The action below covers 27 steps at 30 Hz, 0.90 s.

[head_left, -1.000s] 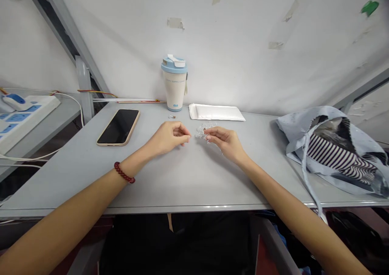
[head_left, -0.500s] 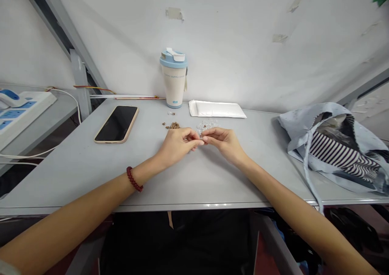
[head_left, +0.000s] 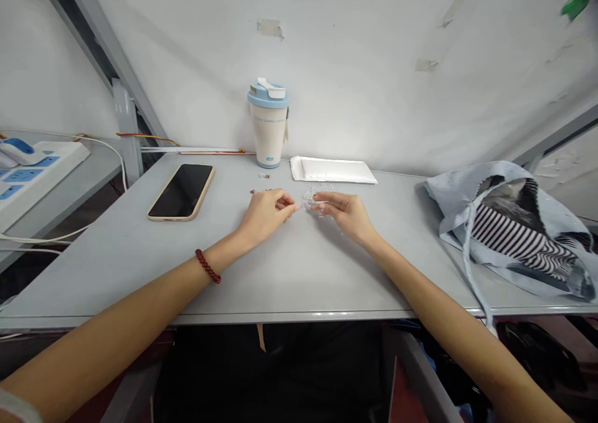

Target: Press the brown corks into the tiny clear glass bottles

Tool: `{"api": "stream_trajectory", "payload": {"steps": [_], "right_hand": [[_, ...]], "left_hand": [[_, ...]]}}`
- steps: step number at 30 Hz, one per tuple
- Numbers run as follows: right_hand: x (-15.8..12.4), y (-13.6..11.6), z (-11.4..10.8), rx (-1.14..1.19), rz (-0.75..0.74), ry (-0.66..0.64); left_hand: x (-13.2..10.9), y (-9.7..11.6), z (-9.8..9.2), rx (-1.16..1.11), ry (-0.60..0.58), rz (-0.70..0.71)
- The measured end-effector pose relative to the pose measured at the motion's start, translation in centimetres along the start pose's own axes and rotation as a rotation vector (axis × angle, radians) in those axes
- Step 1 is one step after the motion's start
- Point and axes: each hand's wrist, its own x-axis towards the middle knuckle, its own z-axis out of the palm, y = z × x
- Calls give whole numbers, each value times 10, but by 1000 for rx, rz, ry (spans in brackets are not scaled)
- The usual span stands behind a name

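Note:
My left hand (head_left: pixel 270 214) has its thumb and forefinger pinched together, with a small clear piece (head_left: pixel 301 205) at the fingertips. Facing it, my right hand (head_left: pixel 346 214) is open, its thumb and fingers apart beside a pile of small clear pieces (head_left: pixel 311 194). What the clear pieces are is too small to tell. A brown pellet (head_left: pixel 253 191) peeks out behind my left hand, which hides the rest of its small heap. Farther back lies another small clear piece (head_left: pixel 264 175) with a brownish end.
A lidded cup (head_left: pixel 268 130) and a flat white packet (head_left: pixel 334 169) are near the wall. On the left lies a phone (head_left: pixel 182 191); beyond the desk is a power strip (head_left: pixel 42 174). A cloth bag (head_left: pixel 448 205) with a hanging strap occupies the right side.
My hands have moved apart from where their fingertips met. The left shifted leftward over the brown pellets, and the right has opened its fingers.

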Motion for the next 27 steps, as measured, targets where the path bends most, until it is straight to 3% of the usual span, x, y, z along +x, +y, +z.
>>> {"api": "stream_trajectory", "payload": {"steps": [2, 4, 8, 13, 19, 27], "right_hand": [[4, 4, -10, -262, -137, 32], [7, 8, -19, -470, -295, -35], [8, 17, -27, -637, -475, -181], [4, 21, -25, -725, -495, -220], [-1, 14, -22, -771, -458, -239], [-4, 7, -15, -583, -401, -171]], "left_hand": [[3, -1, -3, 28, 55, -15], [6, -1, -9, 8, 94, -2], [15, -3, -33, 24, 170, 37], [23, -13, -56, 312, 82, -15], [19, -20, -45, 538, -94, 75], [13, -16, -40, 781, -132, 64]]}}
